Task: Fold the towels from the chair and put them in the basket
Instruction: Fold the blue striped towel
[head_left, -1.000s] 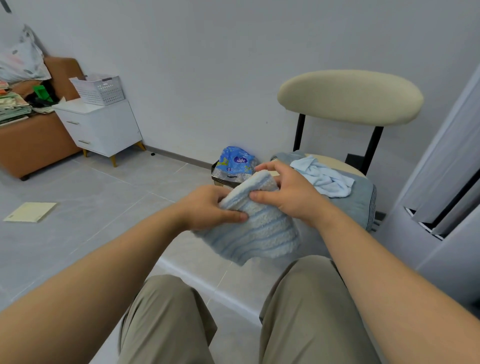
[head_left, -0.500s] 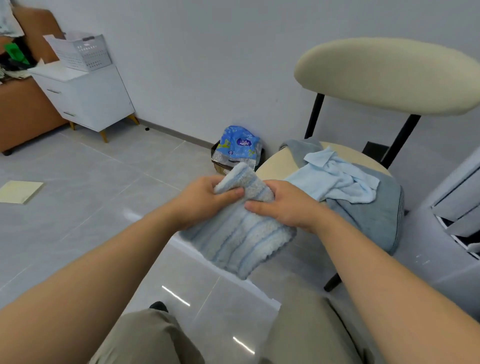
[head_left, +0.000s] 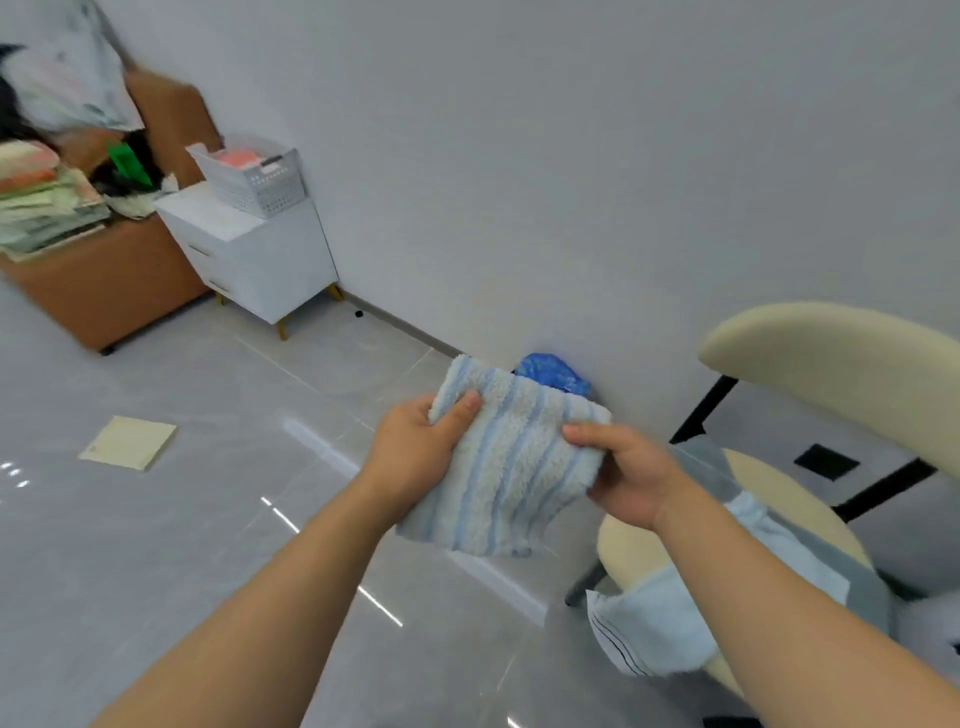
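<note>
A folded, fluffy towel with pale blue stripes is held up in the air between both hands. My left hand grips its upper left corner, thumb on the front. My right hand pinches its right edge. To the right stands the cream chair; a light blue towel and a grey-blue towel lie on its seat, partly hidden by my right forearm. The white slatted basket sits on a white cabinet at the far left, with something pink inside.
A blue bag sits on the floor by the wall, behind the held towel. A brown couch piled with papers and bags is at far left. A pale yellow sheet lies on the grey tiled floor.
The view has swung left and risen, so my legs are out of sight. The striped towel was lifted and turned flatter toward me, with my hands now farther apart on its edges.
</note>
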